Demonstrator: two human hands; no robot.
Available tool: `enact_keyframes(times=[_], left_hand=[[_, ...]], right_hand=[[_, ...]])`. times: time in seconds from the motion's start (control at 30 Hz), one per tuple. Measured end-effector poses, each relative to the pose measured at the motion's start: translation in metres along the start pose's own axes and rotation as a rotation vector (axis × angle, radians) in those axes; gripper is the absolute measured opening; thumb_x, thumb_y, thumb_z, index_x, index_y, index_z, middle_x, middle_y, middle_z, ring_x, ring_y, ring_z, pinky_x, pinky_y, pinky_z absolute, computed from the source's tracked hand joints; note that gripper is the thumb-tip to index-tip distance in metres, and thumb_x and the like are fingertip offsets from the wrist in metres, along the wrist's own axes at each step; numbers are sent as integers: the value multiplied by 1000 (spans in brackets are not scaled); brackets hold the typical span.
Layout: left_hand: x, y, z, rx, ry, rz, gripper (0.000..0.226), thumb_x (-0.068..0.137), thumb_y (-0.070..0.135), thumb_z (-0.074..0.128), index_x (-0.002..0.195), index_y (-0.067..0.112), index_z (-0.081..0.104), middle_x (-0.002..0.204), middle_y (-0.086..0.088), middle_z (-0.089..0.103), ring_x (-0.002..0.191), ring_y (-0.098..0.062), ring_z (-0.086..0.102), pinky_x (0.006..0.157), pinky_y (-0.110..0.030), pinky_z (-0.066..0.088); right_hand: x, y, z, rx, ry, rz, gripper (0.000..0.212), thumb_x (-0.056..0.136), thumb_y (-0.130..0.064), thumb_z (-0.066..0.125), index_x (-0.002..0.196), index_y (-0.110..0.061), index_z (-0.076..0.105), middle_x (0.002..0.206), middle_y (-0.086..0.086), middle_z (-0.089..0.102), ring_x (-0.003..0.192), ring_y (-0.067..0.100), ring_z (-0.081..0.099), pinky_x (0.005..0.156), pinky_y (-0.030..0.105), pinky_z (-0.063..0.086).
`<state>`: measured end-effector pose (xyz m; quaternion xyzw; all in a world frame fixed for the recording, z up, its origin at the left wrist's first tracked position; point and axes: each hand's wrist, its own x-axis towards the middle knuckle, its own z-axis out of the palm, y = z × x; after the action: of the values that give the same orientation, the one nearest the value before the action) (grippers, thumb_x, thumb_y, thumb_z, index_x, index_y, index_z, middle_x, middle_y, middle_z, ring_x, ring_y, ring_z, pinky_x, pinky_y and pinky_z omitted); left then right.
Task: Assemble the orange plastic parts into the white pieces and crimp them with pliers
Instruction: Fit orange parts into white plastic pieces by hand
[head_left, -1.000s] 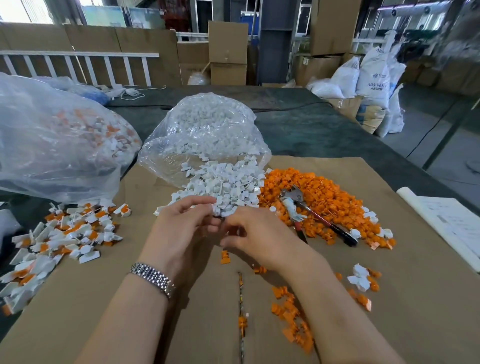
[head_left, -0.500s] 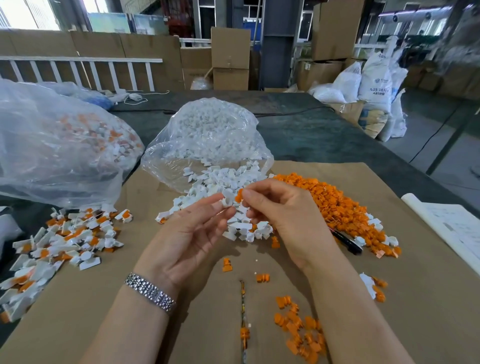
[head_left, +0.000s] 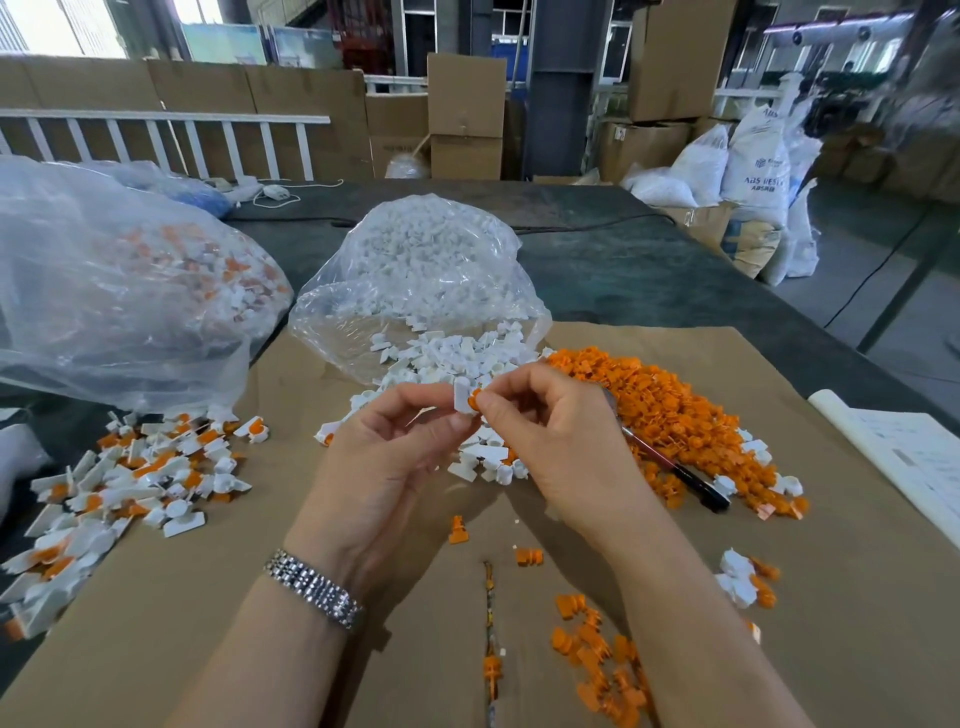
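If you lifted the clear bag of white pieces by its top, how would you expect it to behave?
The clear bag would probably sag: its thin film is crinkled and slumped. Its mouth lies open on the cardboard with white pieces already spilled out, so more would likely pour out. Small plastic parts suggest it is fairly light.

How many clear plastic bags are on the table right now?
2. One clear bag of assembled parts lies at the far left; one clear bag of white pieces sits open at the centre, beyond the hands. Others may lie out of view.

Both forearms are bare, with no sleeves in view. A silver metal link watch band circles the wrist of the left hand.
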<state>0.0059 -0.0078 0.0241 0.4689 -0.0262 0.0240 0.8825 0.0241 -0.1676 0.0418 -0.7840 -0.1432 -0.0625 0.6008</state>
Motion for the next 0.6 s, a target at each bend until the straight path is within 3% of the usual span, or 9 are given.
enact_keyframes(times=[0.1,0.2,0.33,0.53,0.6], left_hand=[[-1,1,2,71,-6,28,35,68,-1,77,102,6,76,91,-12,75,90,-23,74,83,-29,60],[-5,3,6,48,5,-13,28,69,-1,76,96,1,78,99,-23,75,91,-28,76,72,-28,61],[-10,3,10,197,48,83,26,70,3,78,96,-2,74,93,-20,77,82,-24,77,60,-26,60],[-9,2,9,452,69,212,25,74,11,80,97,7,74,92,-7,80,89,-23,77,76,-26,60],[-10,3,9,430,72,198,27,72,12,80,98,5,73,92,-7,79,87,-21,77,71,-22,59]], right_hand=[[-1,0,2,-26,-1,-7,8,95,-27,69,87,-26,68,76,-2,66,64,1,53,59,17,49],[0,1,3,-79,10,-25,8,95,-27,68,88,-27,66,76,-5,66,65,1,55,58,19,48],[-1,2,8,-231,56,-66,7,95,-33,66,90,-28,65,78,-12,61,70,4,57,64,26,51],[-3,0,13,-103,119,-7,9,90,-29,71,83,-24,67,66,-12,59,60,0,54,58,18,43],[-3,-1,13,-63,110,22,9,90,-28,73,82,-24,69,65,-11,60,58,-1,54,56,16,43]])
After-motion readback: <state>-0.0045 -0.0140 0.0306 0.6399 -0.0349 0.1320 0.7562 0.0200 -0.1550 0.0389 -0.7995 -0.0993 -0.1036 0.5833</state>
